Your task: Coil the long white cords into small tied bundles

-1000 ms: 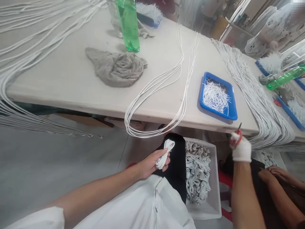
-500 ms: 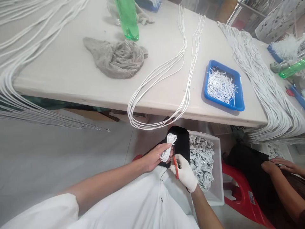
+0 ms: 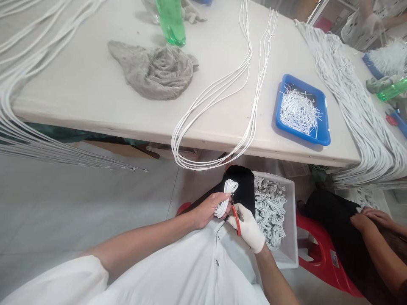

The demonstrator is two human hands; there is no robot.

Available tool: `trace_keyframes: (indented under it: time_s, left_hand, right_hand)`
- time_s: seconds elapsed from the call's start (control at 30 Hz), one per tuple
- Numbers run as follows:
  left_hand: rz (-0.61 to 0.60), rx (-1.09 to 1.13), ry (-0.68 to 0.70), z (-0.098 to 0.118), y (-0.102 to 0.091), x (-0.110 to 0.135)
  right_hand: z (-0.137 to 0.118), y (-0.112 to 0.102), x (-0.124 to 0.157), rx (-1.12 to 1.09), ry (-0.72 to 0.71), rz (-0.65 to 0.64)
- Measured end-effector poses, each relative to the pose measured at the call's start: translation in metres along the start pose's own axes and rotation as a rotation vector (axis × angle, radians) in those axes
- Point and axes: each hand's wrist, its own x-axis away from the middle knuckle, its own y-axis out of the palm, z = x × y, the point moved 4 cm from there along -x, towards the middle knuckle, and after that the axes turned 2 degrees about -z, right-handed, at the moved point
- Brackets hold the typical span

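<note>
Head view: we clutch a white cord coil (image 3: 226, 197) in our bare left hand (image 3: 210, 210), while our gloved right hand (image 3: 249, 228) pinches red-handled scissors (image 3: 235, 220) against it. Coiled hanks (image 3: 270, 212) fill the white crate (image 3: 291, 237); loose cords (image 3: 219, 97) lie uncut on the counter (image 3: 79, 97).

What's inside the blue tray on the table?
The blue tray holds a heap of short white cord pieces. A dark base shows near the far edge. Under the heap, the base is covered.
</note>
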Motion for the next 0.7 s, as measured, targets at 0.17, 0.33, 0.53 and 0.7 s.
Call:
trace_keyframes:
  time_s: [0.17,0.33,0.53,0.7]
  left_hand:
    - [0.016,-0.010,-0.008,0.000,-0.002,0.002]
    - [0.034,0.001,-0.014,-0.002,-0.004,0.002]
    - [0.043,0.062,-0.019,-0.006,-0.007,-0.001]
    - [0.082,0.066,-0.014,-0.012,-0.014,-0.002]
  right_hand:
    - [-0.002,0.004,-0.001,-0.061,-0.023,-0.001]
    - [0.006,0.010,-0.003,-0.102,0.011,-0.004]
    - [0.011,0.013,-0.004,-0.041,-0.008,0.041]
    - [0.020,0.019,-0.008,-0.052,0.010,0.054]
